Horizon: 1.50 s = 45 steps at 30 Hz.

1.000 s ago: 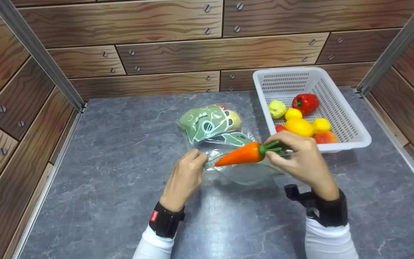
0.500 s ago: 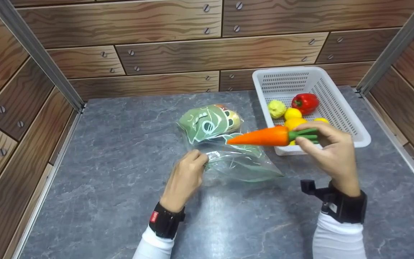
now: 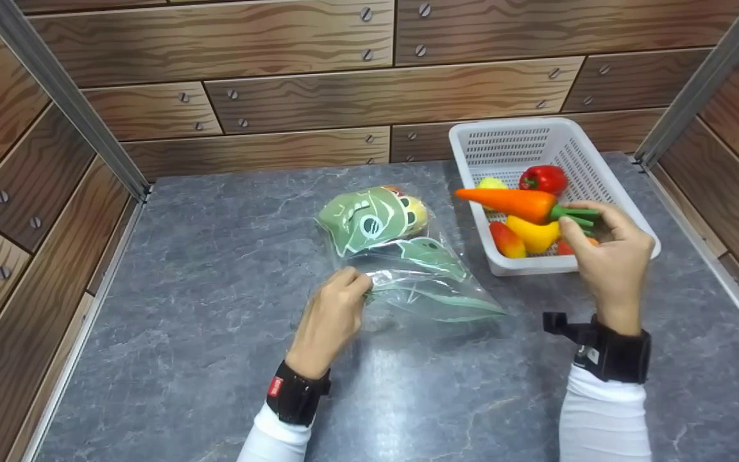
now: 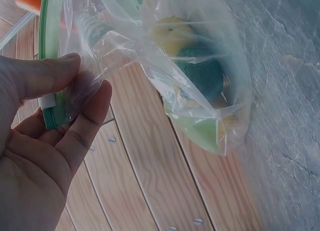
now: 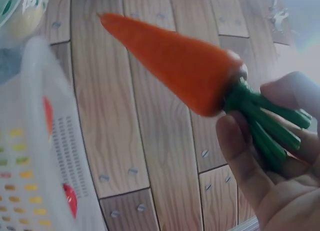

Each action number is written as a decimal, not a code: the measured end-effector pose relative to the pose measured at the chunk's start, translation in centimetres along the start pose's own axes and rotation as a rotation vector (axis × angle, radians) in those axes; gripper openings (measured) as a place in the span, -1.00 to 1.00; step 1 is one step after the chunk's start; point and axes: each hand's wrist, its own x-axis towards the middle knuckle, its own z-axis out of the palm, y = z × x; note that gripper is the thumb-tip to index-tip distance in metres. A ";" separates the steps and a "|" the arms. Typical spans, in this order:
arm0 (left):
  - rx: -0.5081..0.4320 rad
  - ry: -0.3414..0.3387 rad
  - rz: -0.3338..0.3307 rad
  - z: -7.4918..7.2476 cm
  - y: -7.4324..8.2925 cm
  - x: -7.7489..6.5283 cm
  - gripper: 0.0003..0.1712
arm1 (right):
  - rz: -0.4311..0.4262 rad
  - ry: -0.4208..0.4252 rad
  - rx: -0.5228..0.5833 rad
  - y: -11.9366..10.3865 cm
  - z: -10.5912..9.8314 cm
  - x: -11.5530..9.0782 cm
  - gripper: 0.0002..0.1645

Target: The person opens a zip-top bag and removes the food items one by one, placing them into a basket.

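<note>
Fingers of the right hand (image 3: pixel 616 266) pinch a carrot (image 3: pixel 516 202) over the right-side basket (image 3: pixel 510 142), apparently a placing step needing careful lowering, the left hand (image 3: pixel 331 314) pinching a bag (image 3: pixel 433 296).

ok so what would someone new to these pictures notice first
Probably the bright orange carrot, which the right hand holds by its green top above the white basket. Next, likely the shiny red pepper inside that basket. Then the clear bag with green print, left of the basket, its edge pinched by the left hand.
</note>
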 end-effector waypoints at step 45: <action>-0.022 -0.019 -0.016 -0.2 0.2 0.0 -0.84 | 0.092 -0.488 -0.605 6.3 1.5 -0.5 -0.55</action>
